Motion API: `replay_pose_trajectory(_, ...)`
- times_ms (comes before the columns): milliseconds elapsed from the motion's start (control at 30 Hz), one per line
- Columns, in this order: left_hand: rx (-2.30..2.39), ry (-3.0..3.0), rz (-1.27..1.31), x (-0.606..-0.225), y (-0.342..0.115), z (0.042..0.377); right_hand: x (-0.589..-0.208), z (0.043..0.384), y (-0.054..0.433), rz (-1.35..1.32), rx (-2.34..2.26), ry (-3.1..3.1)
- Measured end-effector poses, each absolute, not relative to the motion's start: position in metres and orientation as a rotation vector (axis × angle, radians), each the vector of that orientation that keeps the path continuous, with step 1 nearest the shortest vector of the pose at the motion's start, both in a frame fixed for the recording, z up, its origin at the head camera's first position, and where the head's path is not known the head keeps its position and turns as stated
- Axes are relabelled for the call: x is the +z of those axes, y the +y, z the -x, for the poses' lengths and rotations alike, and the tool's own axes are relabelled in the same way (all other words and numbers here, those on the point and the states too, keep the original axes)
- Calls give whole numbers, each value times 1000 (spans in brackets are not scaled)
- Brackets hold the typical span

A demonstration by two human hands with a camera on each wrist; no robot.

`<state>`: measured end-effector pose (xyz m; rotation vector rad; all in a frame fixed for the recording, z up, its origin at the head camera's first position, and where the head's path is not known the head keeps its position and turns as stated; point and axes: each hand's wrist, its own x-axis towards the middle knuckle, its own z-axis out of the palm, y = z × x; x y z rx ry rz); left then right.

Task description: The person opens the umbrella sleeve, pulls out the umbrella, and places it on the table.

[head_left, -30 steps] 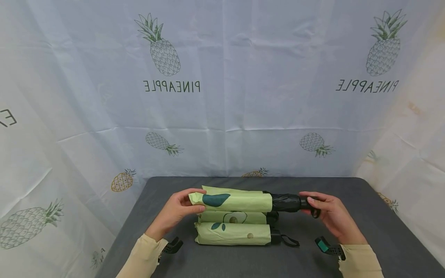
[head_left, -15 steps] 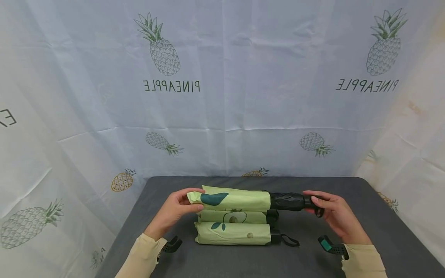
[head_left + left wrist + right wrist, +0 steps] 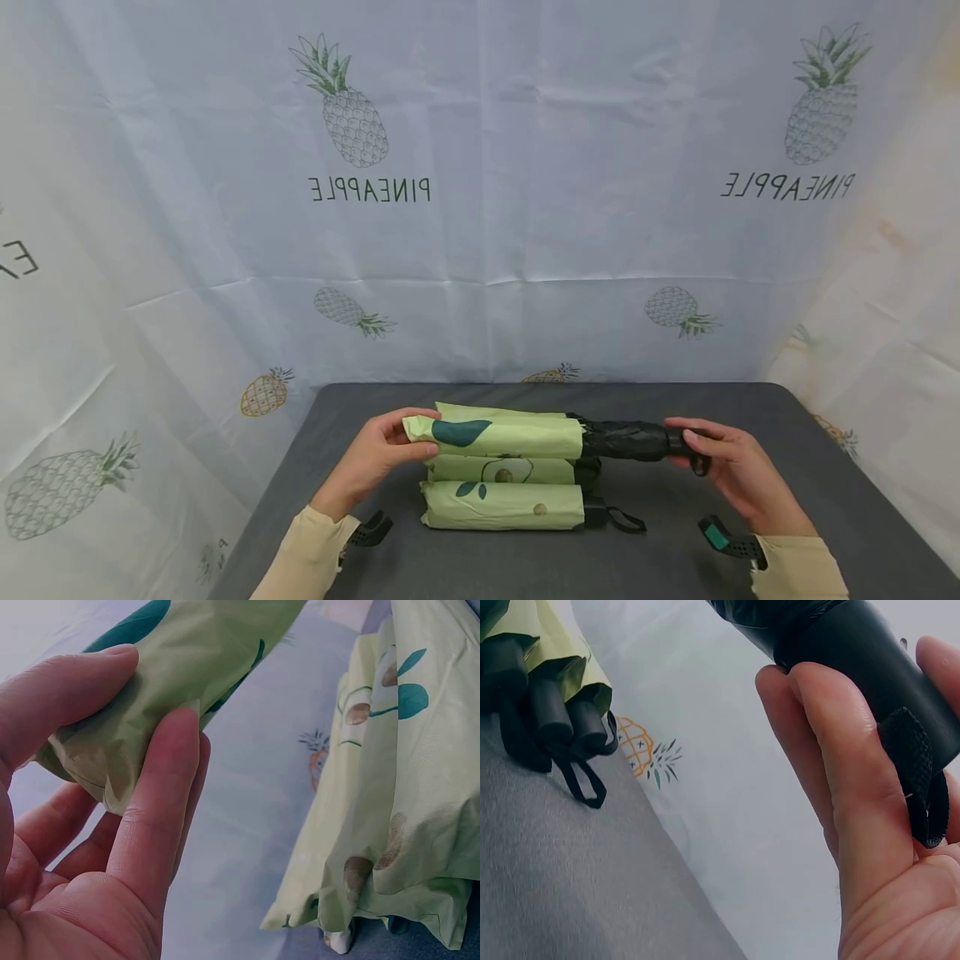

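Both hands hold a folding umbrella (image 3: 626, 440) level above several others, its black folded canopy partly out of a light green sleeve (image 3: 517, 438) with dark leaf prints. My left hand (image 3: 367, 458) pinches the sleeve's far end between thumb and fingers; the left wrist view shows the bunched fabric (image 3: 172, 667). At the other end, my right hand (image 3: 742, 471) grips the black handle (image 3: 877, 667), and a wrist strap loop (image 3: 911, 742) hangs against the fingers. Below, a sleeved umbrella (image 3: 502, 505) lies in front, with another sleeved umbrella (image 3: 543, 471) behind it.
A third sleeved umbrella (image 3: 495, 409) shows behind the held one. Their black handles (image 3: 551, 712) point right. All lie on a dark grey table (image 3: 480, 575), with a white pineapple-print curtain (image 3: 480, 233) behind and at both sides.
My right hand has moved right with the handle, and more of the black canopy shows outside the sleeve. The left hand and sleeve have shifted slightly left. The lower umbrellas stay put.
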<state>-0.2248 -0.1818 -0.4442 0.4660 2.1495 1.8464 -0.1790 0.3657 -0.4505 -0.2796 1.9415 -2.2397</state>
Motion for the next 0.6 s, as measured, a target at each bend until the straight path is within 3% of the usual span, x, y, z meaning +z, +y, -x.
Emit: replay_pose_trajectory(600,1874,2132,-469,-450,-187,228,-455,173,409,291,-2261,1844)
